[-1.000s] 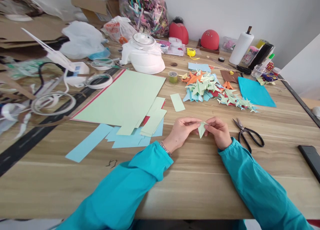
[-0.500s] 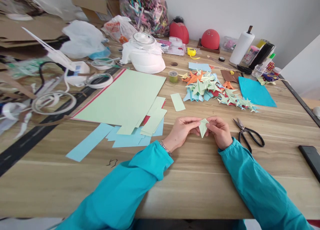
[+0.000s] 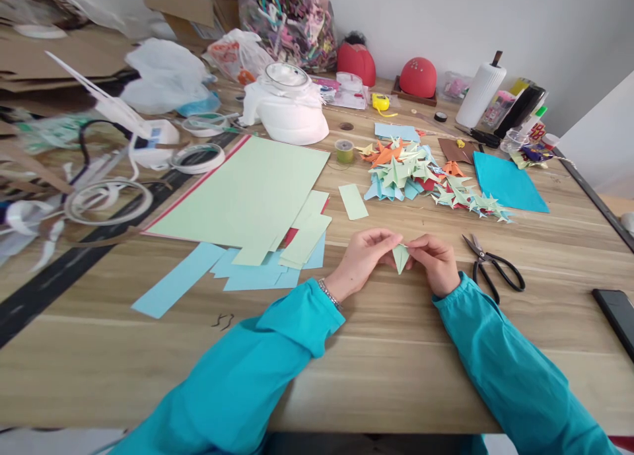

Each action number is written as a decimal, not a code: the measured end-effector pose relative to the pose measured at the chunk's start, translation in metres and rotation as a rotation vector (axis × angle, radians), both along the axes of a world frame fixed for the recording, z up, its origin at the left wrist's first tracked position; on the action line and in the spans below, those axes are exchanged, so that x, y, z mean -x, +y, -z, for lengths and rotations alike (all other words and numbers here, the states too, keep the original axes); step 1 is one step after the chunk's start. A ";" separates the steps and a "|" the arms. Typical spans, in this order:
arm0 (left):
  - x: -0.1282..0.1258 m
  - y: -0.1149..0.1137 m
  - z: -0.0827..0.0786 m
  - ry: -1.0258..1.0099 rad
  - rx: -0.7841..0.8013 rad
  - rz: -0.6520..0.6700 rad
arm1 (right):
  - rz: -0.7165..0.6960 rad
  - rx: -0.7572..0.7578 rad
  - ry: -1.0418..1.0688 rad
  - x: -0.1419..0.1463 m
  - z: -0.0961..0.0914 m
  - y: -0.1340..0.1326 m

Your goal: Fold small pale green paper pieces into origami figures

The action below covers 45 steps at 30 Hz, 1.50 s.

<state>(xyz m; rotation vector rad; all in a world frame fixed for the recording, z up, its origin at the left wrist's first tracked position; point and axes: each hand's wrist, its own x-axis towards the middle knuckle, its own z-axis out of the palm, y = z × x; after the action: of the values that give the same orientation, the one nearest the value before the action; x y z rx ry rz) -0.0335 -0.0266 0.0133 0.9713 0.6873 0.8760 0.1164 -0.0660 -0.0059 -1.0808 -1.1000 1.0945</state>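
Between my two hands is a small piece of folded pale green paper [image 3: 401, 259], kite-shaped with its point downward and a crease along its middle. My left hand [image 3: 367, 257] pinches its upper left side between thumb and fingers. The upper right edge is pinched by my right hand [image 3: 434, 260]. Both hands are held just above the wooden table. Black-handled scissors [image 3: 490, 263] lie to the right of my right hand, blades partly apart. Beyond my hands is a heap of folded paper stars [image 3: 396, 171] in green, orange, blue and red.
Large green sheets [image 3: 247, 191], green strips [image 3: 308, 240] and blue strips [image 3: 178, 280] lie left. A small green rectangle [image 3: 353, 202] and a thread spool [image 3: 344, 152] sit ahead. A phone [image 3: 614, 319] rests at the right edge. A white lamp [image 3: 153, 144] and tape rolls crowd the far left.
The paper's upper part has gone from a full diamond to a shorter shape, its top folded or tilted away under my fingers. My right fingers have shifted slightly along its top edge.
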 end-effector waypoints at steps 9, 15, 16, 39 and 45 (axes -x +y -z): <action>0.002 0.001 0.001 0.202 -0.160 -0.134 | -0.058 0.025 0.021 -0.002 0.001 0.001; 0.002 0.001 0.002 0.233 -0.172 -0.119 | -0.062 0.007 -0.090 -0.001 -0.003 0.000; 0.002 0.001 0.002 0.234 -0.164 -0.112 | -0.059 0.001 -0.096 -0.001 -0.004 0.000; 0.004 0.003 0.001 0.026 -0.071 0.115 | -0.138 0.053 0.025 -0.004 0.001 0.001; 0.003 0.002 0.000 0.142 -0.155 0.096 | -0.124 0.064 0.015 -0.004 0.000 0.000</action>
<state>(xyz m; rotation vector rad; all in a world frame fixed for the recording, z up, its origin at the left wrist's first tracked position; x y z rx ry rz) -0.0370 -0.0250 0.0129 1.2042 0.6947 0.7895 0.1203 -0.0659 -0.0064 -1.0638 -1.1389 1.2411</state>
